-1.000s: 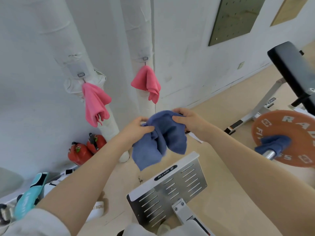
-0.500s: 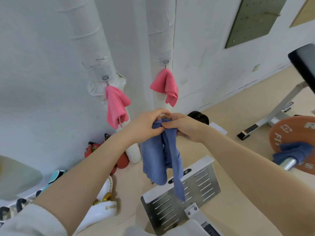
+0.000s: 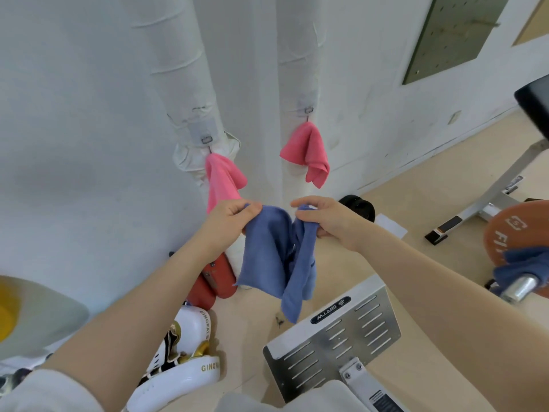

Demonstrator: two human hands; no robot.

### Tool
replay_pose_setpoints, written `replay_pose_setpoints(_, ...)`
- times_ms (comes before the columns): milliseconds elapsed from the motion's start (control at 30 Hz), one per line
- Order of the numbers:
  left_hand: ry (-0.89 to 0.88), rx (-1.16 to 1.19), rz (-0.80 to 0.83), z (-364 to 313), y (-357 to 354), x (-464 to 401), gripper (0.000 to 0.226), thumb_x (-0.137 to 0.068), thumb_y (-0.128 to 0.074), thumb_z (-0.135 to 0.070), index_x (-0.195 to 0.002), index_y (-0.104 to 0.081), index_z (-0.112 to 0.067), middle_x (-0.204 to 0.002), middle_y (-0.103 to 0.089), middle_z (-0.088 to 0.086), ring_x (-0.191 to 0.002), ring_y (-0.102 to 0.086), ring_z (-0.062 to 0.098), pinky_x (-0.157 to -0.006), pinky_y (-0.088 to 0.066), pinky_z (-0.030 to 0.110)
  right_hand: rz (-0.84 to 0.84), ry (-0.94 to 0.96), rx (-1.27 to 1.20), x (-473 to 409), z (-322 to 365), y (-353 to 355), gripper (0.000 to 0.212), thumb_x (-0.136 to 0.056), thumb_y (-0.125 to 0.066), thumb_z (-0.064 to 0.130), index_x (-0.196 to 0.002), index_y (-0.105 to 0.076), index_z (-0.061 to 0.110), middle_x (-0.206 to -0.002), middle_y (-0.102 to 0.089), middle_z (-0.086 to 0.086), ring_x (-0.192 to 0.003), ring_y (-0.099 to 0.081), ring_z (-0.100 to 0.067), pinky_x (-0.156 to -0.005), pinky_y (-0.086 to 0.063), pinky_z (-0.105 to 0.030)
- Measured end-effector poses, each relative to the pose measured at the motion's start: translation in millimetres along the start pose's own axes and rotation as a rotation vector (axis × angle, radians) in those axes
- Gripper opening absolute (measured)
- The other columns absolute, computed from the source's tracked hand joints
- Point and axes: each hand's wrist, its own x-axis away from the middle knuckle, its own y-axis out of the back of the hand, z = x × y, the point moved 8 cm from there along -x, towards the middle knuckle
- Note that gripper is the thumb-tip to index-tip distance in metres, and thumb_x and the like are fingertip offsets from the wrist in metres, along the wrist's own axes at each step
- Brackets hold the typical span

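Now the hands are drawing apart. Half a second ago they were pinching the blue cloth (image 3: 274,257) at almost the same spot, knuckles nearly meeting, and a second ago the cloth was bunched in a loose wad between them. The left hand (image 3: 230,217) is gripping one upper corner, thumb pressing the fabric against curled fingers. The right hand (image 3: 328,223) is pinching the other upper part, its fingers closing round a gathered fold. Between them the top edge is starting to open out, while the rest is hanging in two uneven drapes above the slotted metal plate (image 3: 332,331), touching nothing below.

The view is also closing in on the white wrapped pipes (image 3: 184,69), where two pink cloths (image 3: 307,153) are hanging from small hooks (image 3: 309,110). Judging from that, the person is probably shaking the cloth out and searching its edge for a loop or corner to hang. The fold between the hands is hiding that part, so it is hard to say whether a loop is there.

The cloth is being held below the hooks and in front of the pipes, near the lower pink cloth but apart from it. Another blue cloth (image 3: 520,267) is lying over the bar by the orange weight plate (image 3: 517,233), well off to the right.
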Motion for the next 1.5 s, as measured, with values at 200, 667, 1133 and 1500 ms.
replay_pose_setpoints(200,0.057,0.130,-0.043,20,-7,-12,0.027,-0.095,-0.050,-0.019,-0.083,-0.064,0.000,-0.072,-0.060,0.007,-0.065,-0.058,0.011,-0.069,-0.051,0.030,0.007,0.158,-0.082,4,22,-19,0.006,-0.088,-0.059,0.009,-0.084,-0.060,0.012,-0.073,-0.052,-0.006,-0.065,-0.047,-0.016,-0.053,-0.044,-0.016)
replay_pose_setpoints(667,0.108,0.366,-0.044,21,-25,-14,0.018,-0.095,-0.047,-0.009,-0.099,-0.063,-0.003,-0.084,-0.064,0.007,-0.073,-0.062,0.009,-0.076,-0.052,0.024,-0.082,0.431,0.584,12,42,-29,0.016,-0.091,-0.052,0.012,-0.091,-0.068,0.007,-0.081,-0.063,-0.009,-0.082,-0.058,-0.022,-0.082,-0.044,-0.033)
replay_pose_setpoints(1133,0.110,0.492,0.093,0,-54,-9,0.020,-0.095,-0.049,-0.014,-0.100,-0.065,-0.004,-0.086,-0.067,0.007,-0.077,-0.064,0.014,-0.071,-0.055,0.017,-0.225,0.497,0.526,23,47,-8,0.017,-0.083,-0.067,0.018,-0.077,-0.052,0.012,-0.066,-0.054,-0.001,-0.057,-0.044,-0.004,-0.058,-0.037,-0.013)
replay_pose_setpoints(1500,-0.024,0.405,0.235,-31,-76,11,0.020,-0.092,-0.048,-0.003,-0.102,-0.065,-0.009,-0.089,-0.072,-0.006,-0.087,-0.066,0.002,-0.078,-0.052,0.015,-0.255,0.461,0.376,35,39,15,0.031,-0.081,-0.068,0.023,-0.099,-0.043,0.020,-0.097,-0.061,0.004,-0.095,-0.056,-0.015,-0.076,-0.044,-0.021)
